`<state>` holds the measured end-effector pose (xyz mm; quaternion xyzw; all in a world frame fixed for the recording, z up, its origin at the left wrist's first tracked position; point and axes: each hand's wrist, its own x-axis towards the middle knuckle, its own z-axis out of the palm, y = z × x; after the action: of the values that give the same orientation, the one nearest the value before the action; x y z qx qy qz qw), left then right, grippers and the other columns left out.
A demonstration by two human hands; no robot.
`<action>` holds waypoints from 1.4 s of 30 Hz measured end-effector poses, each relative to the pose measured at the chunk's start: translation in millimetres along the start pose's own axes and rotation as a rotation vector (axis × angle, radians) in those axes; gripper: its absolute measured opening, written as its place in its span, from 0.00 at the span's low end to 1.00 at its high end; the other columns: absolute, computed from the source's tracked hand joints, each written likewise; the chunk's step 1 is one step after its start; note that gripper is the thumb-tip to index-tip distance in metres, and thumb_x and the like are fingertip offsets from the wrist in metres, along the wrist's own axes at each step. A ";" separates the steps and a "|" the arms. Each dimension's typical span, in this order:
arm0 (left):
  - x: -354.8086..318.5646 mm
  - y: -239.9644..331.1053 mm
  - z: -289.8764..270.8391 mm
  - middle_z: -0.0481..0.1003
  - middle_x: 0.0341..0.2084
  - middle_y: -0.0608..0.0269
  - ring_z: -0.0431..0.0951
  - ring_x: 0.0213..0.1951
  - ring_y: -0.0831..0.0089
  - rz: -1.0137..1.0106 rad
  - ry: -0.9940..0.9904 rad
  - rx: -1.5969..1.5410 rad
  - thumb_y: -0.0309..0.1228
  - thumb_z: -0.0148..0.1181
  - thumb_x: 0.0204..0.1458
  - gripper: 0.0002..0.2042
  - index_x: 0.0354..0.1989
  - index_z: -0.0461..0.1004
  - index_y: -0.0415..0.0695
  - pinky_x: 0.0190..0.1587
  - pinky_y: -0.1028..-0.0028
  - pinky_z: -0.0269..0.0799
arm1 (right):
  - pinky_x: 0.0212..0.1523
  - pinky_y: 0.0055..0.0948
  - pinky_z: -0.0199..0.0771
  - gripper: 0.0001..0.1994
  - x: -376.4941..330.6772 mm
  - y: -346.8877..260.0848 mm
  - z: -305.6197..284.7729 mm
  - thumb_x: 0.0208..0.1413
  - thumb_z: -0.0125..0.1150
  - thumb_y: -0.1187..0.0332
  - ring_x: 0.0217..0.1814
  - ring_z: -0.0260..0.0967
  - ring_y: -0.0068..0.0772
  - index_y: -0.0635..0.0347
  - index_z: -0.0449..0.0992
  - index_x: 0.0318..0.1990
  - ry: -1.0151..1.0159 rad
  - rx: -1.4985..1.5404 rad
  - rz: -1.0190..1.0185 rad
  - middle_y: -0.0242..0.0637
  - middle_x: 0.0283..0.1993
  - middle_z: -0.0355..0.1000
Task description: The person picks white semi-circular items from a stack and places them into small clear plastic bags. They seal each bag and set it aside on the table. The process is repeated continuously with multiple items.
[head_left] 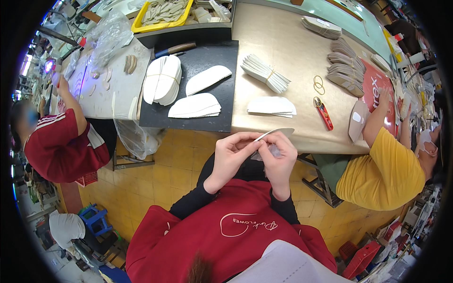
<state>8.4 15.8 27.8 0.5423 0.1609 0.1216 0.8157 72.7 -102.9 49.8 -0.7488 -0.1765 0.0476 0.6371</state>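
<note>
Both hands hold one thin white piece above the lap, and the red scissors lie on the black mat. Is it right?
Not quite. The head view shows the scissors on the tan table, not the black mat. Both the left hand and right hand do hold the white piece.

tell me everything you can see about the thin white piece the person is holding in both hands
The white piece is a thin, flat, curved sliver, pale like card or foam, seen almost edge-on. It tapers to a point toward the right. The left hand and right hand pinch it between fingertips, in the air just in front of the tan table edge, above the person's lap.
</note>
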 end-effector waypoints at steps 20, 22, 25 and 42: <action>18.4 7.9 -55.4 0.78 0.28 0.64 0.78 0.32 0.79 0.205 0.453 0.304 0.30 0.57 0.64 0.10 0.38 0.78 0.33 0.37 0.80 0.74 | 0.25 0.15 0.54 0.08 21.7 42.8 -48.2 0.58 0.66 0.73 0.24 0.57 0.10 0.60 0.73 0.29 0.150 0.134 0.286 0.21 0.24 0.64; 24.3 7.8 -77.7 0.78 0.29 0.64 0.78 0.32 0.80 0.208 0.522 0.355 0.32 0.58 0.64 0.12 0.40 0.78 0.33 0.37 0.80 0.74 | 0.25 0.16 0.56 0.07 24.0 54.0 -64.3 0.58 0.65 0.73 0.23 0.59 0.11 0.59 0.73 0.30 0.249 0.150 0.280 0.22 0.24 0.66; 35.8 12.9 -116.7 0.79 0.31 0.62 0.78 0.32 0.80 0.225 0.732 0.308 0.31 0.58 0.64 0.12 0.40 0.78 0.32 0.38 0.79 0.76 | 0.28 0.17 0.62 0.06 26.8 60.9 -87.4 0.58 0.63 0.76 0.26 0.62 0.14 0.60 0.72 0.30 0.471 0.186 0.216 0.28 0.28 0.69; 85.7 -45.2 -8.4 0.74 0.50 0.54 0.70 0.54 0.53 0.551 0.306 1.357 0.32 0.66 0.50 0.13 0.40 0.79 0.36 0.55 0.58 0.66 | 0.28 0.14 0.56 0.06 -7.2 55.1 -71.0 0.52 0.62 0.82 0.26 0.58 0.12 0.64 0.71 0.30 0.256 0.177 0.055 0.26 0.24 0.65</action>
<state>84.8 37.5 -28.1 0.9240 0.1708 0.2697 0.2106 98.3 -178.7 8.3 -0.6941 -0.0684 -0.0157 0.7165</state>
